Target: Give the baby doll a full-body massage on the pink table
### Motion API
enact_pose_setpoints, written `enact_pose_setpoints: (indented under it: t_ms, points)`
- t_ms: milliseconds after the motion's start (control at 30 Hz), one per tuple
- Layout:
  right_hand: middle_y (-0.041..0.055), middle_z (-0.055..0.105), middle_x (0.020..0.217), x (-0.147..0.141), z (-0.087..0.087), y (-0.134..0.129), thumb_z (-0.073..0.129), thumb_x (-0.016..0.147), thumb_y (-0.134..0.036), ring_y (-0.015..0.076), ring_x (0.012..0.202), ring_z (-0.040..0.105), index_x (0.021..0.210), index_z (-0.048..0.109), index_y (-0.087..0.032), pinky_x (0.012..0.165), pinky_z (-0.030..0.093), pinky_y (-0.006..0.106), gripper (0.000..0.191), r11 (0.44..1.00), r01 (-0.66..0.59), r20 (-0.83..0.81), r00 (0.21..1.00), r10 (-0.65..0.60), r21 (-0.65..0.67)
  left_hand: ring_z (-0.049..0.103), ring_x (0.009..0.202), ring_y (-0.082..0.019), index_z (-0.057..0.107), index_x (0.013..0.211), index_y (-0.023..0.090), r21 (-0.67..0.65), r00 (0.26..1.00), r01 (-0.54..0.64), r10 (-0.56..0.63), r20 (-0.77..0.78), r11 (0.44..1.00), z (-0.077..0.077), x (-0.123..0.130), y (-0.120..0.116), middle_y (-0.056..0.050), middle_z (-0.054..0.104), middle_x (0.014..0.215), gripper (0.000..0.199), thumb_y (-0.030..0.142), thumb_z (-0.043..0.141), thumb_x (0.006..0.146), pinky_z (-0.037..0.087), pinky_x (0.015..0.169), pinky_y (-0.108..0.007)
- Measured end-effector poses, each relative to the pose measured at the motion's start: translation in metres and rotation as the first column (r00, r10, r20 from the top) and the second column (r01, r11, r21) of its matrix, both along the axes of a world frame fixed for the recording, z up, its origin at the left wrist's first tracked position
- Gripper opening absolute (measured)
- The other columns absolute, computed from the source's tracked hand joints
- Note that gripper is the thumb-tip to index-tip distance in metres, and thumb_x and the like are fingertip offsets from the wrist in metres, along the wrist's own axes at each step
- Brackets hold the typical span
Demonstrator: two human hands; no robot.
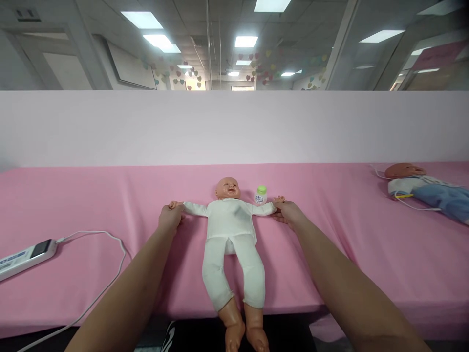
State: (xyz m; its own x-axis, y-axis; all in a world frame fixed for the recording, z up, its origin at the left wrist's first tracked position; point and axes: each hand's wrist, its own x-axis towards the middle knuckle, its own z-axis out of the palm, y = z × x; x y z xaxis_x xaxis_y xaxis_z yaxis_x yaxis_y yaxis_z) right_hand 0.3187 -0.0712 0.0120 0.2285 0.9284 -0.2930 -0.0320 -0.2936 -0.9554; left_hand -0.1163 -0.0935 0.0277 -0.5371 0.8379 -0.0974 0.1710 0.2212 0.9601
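Note:
A baby doll (230, 220) with a white cloth body lies on its back on the pink sheet (120, 195), arms stretched out sideways. Its lower legs reach over the sheet's front edge. My left hand (171, 217) is closed around the doll's hand on the left side of the view. On the other side, my right hand (289, 213) pinches the doll's other arm at the wrist, and the doll's small fingers show above mine. Just behind that arm stands a small white jar (260, 196) with a green lid.
A white handheld device (27, 259) with a dark screen lies at left, its white cable (119, 271) running to the front edge. Another doll (432, 188) in blue and white lies at far right with thin tubing. A white wall panel (234, 127) and glass stand behind.

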Motion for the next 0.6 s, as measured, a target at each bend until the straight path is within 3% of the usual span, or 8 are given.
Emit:
enact_pose_setpoints:
  t_ms: [100,233,367,433,533,600]
  points:
    - [0.0144,0.078,0.109,0.000,-0.001,0.000,0.076,0.087,-0.029,0.0221,0.083,0.078,0.109,0.069,-0.016,0.075,0.068,0.033,0.027,1.000,-0.021,0.006,1.000,0.021,0.006,0.071,0.077,-0.027,0.061,0.114,0.018,-0.037,0.990,-0.001,-0.004,-0.144,0.999,0.005,-0.007,-0.007,-0.013,0.072,0.096,0.038,0.035,0.070,0.081,0.055,0.064,-0.035]
    - [0.0137,0.078,0.115,-0.001,0.000,0.000,0.075,0.089,-0.031,0.0225,0.087,0.078,0.116,0.067,-0.018,0.075,0.067,0.033,0.030,0.999,-0.049,0.009,0.999,0.049,0.022,0.066,0.116,-0.040,0.060,0.132,0.014,-0.093,0.935,0.027,-0.058,-0.350,0.995,0.018,-0.013,-0.017,-0.023,0.067,0.130,0.059,0.036,0.073,0.078,0.055,0.087,-0.045]
    - [0.0137,0.077,0.115,-0.001,-0.002,0.002,0.073,0.090,-0.028,0.0231,0.087,0.078,0.117,0.067,-0.018,0.075,0.067,0.034,0.029,0.998,-0.050,0.009,0.999,0.050,0.026,0.062,0.126,-0.042,0.055,0.144,0.012,-0.226,0.728,0.101,-0.227,-0.647,0.969,0.035,-0.001,-0.038,-0.027,0.054,0.149,0.064,0.046,0.061,0.090,0.053,0.096,-0.051]
    - [0.0138,0.078,0.112,0.000,-0.004,0.003,0.074,0.090,-0.029,0.0229,0.084,0.078,0.116,0.067,-0.018,0.074,0.067,0.034,0.029,0.999,-0.047,0.008,0.999,0.047,0.028,0.062,0.126,-0.039,0.060,0.140,0.014,-0.174,0.658,0.151,-0.230,-0.717,0.973,0.039,0.013,-0.062,-0.023,0.052,0.152,0.056,0.045,0.058,0.093,0.054,0.099,-0.050]
    - [0.0133,0.079,0.109,0.001,-0.007,0.005,0.074,0.089,-0.031,0.0229,0.081,0.078,0.114,0.068,-0.018,0.073,0.067,0.035,0.028,0.998,-0.048,0.011,0.999,0.048,0.040,0.067,0.119,-0.033,0.060,0.139,0.018,0.046,0.635,0.353,-0.203,-0.745,0.935,0.035,0.039,-0.117,-0.018,0.053,0.152,0.053,0.049,0.056,0.097,0.059,0.094,-0.045]
    - [0.0136,0.079,0.108,0.002,-0.009,0.006,0.074,0.089,-0.032,0.0241,0.082,0.078,0.112,0.069,-0.018,0.073,0.068,0.036,0.028,0.997,-0.052,0.012,0.999,0.051,0.057,0.060,0.133,-0.035,0.060,0.141,0.025,0.147,0.526,0.559,-0.211,-0.824,0.816,0.023,0.053,-0.157,-0.015,0.050,0.156,0.049,0.047,0.059,0.097,0.055,0.105,-0.048]
